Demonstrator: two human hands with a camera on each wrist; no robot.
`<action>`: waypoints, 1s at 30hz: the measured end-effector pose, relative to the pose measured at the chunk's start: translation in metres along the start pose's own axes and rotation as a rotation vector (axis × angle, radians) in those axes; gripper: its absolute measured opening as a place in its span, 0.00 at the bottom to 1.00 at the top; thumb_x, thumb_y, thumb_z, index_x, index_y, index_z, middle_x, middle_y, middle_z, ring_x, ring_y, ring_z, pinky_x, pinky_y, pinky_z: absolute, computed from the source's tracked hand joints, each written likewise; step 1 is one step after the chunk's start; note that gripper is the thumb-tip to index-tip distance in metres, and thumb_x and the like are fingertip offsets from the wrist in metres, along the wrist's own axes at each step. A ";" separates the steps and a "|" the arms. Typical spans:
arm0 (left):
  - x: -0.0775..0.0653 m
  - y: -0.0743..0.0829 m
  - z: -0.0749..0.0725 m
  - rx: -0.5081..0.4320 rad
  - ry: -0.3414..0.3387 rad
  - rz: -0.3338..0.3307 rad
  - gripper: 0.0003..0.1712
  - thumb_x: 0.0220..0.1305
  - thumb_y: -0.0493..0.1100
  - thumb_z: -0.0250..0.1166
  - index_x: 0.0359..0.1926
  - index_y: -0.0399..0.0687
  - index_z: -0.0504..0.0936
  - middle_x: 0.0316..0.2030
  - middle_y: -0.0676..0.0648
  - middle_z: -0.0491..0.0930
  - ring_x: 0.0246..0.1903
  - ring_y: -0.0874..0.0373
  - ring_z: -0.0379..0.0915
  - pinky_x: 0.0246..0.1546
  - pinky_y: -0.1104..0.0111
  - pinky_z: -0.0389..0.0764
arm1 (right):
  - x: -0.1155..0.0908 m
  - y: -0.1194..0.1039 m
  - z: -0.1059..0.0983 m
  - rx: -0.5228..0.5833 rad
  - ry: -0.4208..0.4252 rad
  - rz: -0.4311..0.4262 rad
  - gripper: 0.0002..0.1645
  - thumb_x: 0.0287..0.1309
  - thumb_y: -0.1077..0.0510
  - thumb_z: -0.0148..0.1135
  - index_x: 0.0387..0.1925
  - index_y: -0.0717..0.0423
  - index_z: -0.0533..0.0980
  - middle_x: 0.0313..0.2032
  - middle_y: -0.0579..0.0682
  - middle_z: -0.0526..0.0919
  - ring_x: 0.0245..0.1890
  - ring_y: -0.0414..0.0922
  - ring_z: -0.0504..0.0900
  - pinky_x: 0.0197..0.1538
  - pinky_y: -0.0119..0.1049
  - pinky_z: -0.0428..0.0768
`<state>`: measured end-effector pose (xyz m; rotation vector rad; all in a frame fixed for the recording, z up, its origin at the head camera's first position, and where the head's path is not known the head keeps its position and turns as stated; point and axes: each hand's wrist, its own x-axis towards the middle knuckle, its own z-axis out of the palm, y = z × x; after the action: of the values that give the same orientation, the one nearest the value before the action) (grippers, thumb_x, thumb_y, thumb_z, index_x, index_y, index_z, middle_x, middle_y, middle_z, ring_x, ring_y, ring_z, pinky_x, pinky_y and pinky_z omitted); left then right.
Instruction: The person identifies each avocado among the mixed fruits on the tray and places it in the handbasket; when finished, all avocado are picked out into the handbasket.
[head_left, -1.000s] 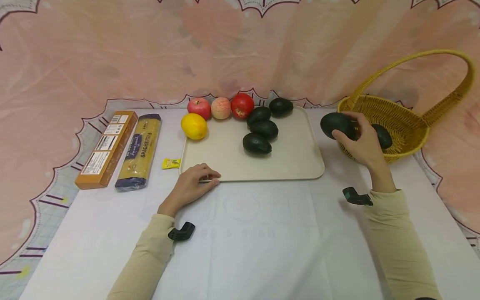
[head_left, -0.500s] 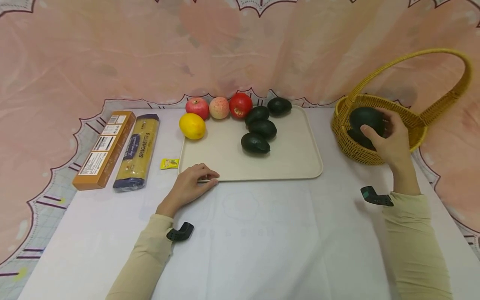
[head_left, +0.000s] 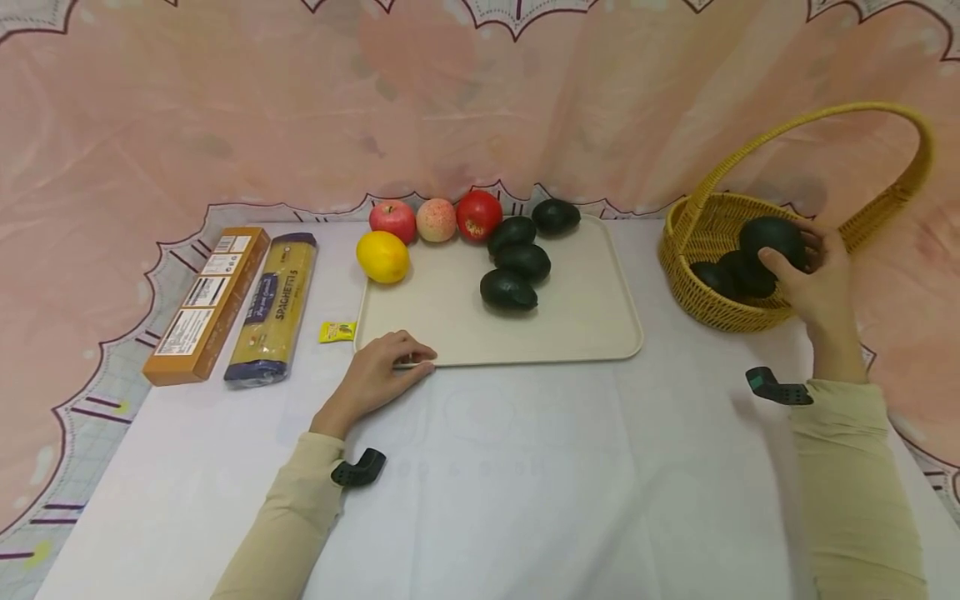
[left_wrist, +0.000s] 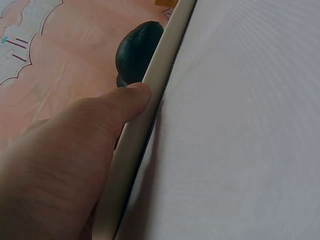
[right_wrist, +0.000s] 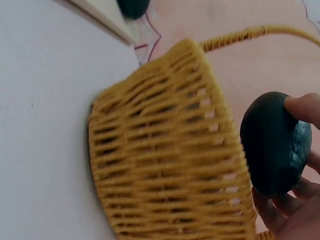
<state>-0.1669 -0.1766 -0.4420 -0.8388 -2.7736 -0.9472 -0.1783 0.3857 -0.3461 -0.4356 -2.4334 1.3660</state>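
In the yellow woven wicker basket (head_left: 716, 315) at the right we count two oval dark green avocados (head_left: 742, 275), lying together. A third, the held avocado (head_left: 771, 239), is over the basket's opening, with the right hand's (head_left: 823, 271) thumb and fingers clamped round it. On the flat cream rectangular tray (head_left: 577, 327) we see four more dark green avocados (head_left: 523, 262); a glossy red round fruit (head_left: 478, 215), a speckled peach (head_left: 437, 220), a pinkish-red apple (head_left: 393, 220) and a yellow lemon (head_left: 382, 257) cluster at its far left. The left hand's (head_left: 381, 368) thumb rests on the near rim, fingers bent; we cannot tell whether they pinch it. On the white cloth-covered table (head_left: 517, 475), left of the tray, lie a small yellow packet (head_left: 337, 332), a clear spaghetti pack with dark blue ends (head_left: 274, 308) and a long orange-brown box (head_left: 206, 304). Behind hangs a pink patterned curtain (head_left: 300, 108).
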 end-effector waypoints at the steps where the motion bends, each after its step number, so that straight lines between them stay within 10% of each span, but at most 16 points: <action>1: 0.000 0.000 0.000 -0.001 0.001 0.001 0.09 0.58 0.49 0.67 0.42 0.59 0.84 0.34 0.59 0.78 0.36 0.65 0.74 0.40 0.67 0.76 | 0.001 0.002 -0.001 -0.004 -0.004 0.011 0.37 0.58 0.49 0.63 0.67 0.35 0.59 0.59 0.35 0.63 0.54 0.35 0.66 0.56 0.26 0.69; 12: 0.000 -0.002 0.001 0.010 0.005 0.008 0.09 0.58 0.49 0.67 0.41 0.60 0.84 0.34 0.60 0.78 0.36 0.66 0.74 0.39 0.68 0.76 | 0.016 0.022 -0.012 -0.093 -0.048 0.120 0.42 0.59 0.39 0.57 0.71 0.34 0.51 0.73 0.48 0.51 0.71 0.49 0.53 0.71 0.45 0.55; 30: 0.000 0.000 -0.001 0.008 0.013 0.012 0.09 0.59 0.50 0.67 0.41 0.60 0.84 0.34 0.60 0.78 0.36 0.66 0.74 0.38 0.68 0.75 | 0.044 0.030 -0.021 -0.312 -0.093 0.022 0.48 0.59 0.38 0.55 0.72 0.56 0.51 0.70 0.65 0.54 0.66 0.63 0.56 0.67 0.55 0.57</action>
<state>-0.1665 -0.1773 -0.4412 -0.8443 -2.7563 -0.9360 -0.2060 0.4347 -0.3563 -0.4828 -2.7373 1.0362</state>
